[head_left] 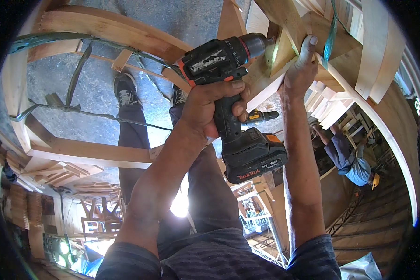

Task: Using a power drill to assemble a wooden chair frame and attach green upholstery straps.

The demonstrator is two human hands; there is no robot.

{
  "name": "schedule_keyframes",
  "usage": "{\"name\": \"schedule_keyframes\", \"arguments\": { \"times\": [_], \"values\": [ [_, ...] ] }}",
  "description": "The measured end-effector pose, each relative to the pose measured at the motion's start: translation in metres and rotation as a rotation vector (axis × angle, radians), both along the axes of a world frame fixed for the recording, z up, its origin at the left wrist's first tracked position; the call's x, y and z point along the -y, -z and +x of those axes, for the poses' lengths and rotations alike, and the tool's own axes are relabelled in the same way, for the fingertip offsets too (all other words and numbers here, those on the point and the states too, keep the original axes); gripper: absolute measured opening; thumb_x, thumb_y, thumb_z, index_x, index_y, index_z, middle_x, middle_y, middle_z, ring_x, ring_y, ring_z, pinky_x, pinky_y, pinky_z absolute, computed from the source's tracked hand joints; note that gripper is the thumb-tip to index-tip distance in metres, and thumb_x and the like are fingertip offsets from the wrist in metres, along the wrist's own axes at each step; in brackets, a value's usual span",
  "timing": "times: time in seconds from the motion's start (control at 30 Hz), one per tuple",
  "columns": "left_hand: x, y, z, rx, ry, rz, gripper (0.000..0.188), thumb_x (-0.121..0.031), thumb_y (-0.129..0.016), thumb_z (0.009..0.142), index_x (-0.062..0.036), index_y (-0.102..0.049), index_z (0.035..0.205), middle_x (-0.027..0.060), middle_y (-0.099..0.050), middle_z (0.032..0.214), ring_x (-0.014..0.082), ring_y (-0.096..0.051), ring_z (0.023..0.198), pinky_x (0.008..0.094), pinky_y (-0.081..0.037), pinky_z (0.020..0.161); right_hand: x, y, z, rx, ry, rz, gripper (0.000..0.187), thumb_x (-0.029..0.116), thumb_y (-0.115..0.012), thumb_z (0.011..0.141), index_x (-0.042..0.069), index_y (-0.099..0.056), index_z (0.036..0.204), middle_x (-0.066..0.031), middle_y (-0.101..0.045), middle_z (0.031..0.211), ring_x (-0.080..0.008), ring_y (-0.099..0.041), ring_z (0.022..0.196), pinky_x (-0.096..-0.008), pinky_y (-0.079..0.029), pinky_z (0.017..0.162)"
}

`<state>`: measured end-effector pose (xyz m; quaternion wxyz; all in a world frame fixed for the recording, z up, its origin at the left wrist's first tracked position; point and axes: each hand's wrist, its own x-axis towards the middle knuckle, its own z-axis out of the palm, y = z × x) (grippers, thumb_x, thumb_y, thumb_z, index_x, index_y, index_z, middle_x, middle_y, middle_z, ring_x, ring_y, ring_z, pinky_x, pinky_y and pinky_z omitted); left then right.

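Note:
My left hand [210, 102] is wrapped around the grip of a black cordless drill [214, 58] with red trim and a battery pack at its base. The chuck points to the right, close to a wooden frame joint [284, 39]; whether the bit touches the wood I cannot tell. On the right, my right hand [302, 70] grips a light wooden piece [270, 88] of that frame, thumb up along it and its other fingers mostly hidden. Beyond the drill's grip, a second, black and yellow drill [261, 116] is partly covered.
A curved wooden frame [107, 28] bound with green straps [79, 108] surrounds my legs at left. Curved wooden strips [382, 121] arch along the right. Another person in a blue shirt [359, 170] is farther off at right. Cut wood [65, 172] is piled at left.

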<state>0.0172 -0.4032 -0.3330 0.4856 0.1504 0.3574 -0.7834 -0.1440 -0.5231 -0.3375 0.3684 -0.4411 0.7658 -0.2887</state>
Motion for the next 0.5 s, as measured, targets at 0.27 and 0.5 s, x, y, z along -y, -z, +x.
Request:
{"name": "schedule_keyframes", "arguments": {
  "times": [0.27,0.5],
  "values": [
    [0.002,0.001,-0.005,-0.001,-0.022,-0.018,0.03,-0.002,-0.063,0.085,0.0006,-0.055,0.114,0.0135,-0.061,0.084,0.0146,-0.055,0.051,0.0312,-0.05,0.051,0.0,-0.003,-0.004,-0.084,-0.008,0.054,0.056,0.049,-0.044,0.101,-0.004,-0.059,0.116,-0.0132,-0.067,0.103,-0.0181,-0.067,0.081,-0.0261,-0.052,0.069],
    [0.0,0.003,-0.005,0.003,-0.012,0.007,0.028,-0.002,-0.062,0.085,-0.0001,-0.055,0.112,0.0139,-0.061,0.083,0.0146,-0.055,0.051,0.0307,-0.05,0.051,0.0,-0.006,0.01,0.048,0.023,0.012,0.053,0.046,-0.046,0.101,-0.003,-0.057,0.117,-0.0129,-0.067,0.105,-0.0178,-0.066,0.083,-0.026,-0.052,0.069]
  ]
}}
